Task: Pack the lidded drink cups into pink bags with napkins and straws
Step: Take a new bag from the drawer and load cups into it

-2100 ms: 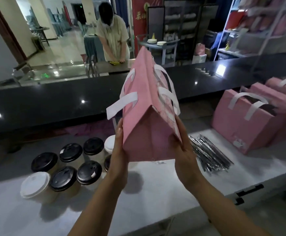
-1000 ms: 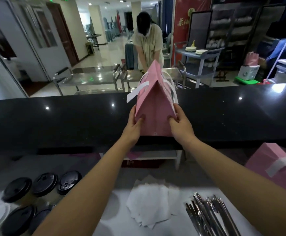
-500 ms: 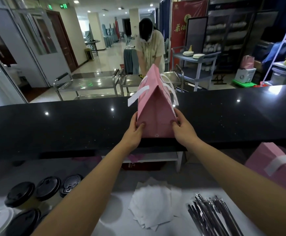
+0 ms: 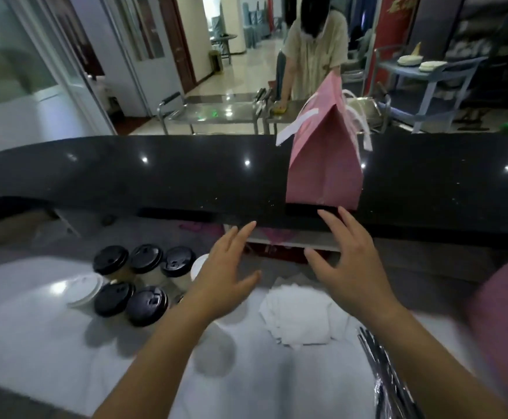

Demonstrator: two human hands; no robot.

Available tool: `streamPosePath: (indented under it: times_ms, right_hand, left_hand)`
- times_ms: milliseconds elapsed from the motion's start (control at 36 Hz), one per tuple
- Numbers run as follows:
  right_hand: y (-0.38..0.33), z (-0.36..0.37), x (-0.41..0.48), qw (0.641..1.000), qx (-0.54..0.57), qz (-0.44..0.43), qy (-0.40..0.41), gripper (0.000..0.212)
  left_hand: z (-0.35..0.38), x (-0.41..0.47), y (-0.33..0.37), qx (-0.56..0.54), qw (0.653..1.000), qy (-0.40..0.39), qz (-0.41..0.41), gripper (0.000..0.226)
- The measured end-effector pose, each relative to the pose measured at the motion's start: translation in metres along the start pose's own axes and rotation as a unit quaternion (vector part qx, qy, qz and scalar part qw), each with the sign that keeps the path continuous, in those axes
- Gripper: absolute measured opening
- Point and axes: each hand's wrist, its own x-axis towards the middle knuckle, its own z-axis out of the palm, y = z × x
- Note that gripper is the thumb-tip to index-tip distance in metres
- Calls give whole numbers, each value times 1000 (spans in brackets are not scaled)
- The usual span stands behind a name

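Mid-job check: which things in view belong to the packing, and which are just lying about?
Job: pink bag standing on the black counter; lidded cups; napkins; straws; second pink bag at the right edge.
Lying about: steel carts; blue trolley with plates; red banner.

Left grip, right grip now off pink bag (freestanding)

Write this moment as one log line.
pink bag: upright on black counter | left hand: open | right hand: open | cups: unpacked
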Motion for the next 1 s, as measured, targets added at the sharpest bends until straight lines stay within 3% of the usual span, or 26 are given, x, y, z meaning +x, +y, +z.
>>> streamPosePath:
  times_ms: [250,389,583,1000]
  right_hand:
    - [-26,92,-79,979,79,-35,-185,59]
    - [-47,137,-115,948,99,-32,-299,58]
    - [-112,201,-150,921,83,-95,-368,47]
    - [-310,368,-220,885,60,-208,-413,45]
  left_hand:
    - [10,-158,-50,56,981,69,-172,79]
    - [-8,-239,-71,46,945,70,-315,75]
    - [-47,-325,-120,0,915,131,-382,73]
    - [-183,-488,-257,-62,843,257,-469,68]
